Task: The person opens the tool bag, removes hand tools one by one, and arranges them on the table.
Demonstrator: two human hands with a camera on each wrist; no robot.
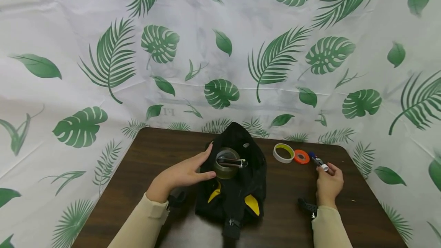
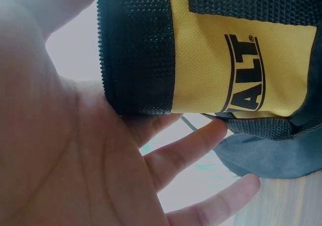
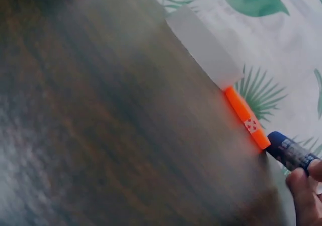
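Observation:
A black and yellow tool bag stands at the middle of the table, its yellow lettered side filling the left wrist view. My left hand is against the bag's left side, with thumb and fingers extended along its edge. At the bag's top sits a roll of clear packing tape, and a black and silver tool lies across it. To the right, my right hand pinches a glue stick by its white end. Its blue cap points away from me, close to a roll of orange tape.
Beside the orange roll, a wider white tape roll lies near the back edge of the dark wooden table. A leaf-print sheet rises behind the table and hangs along its sides.

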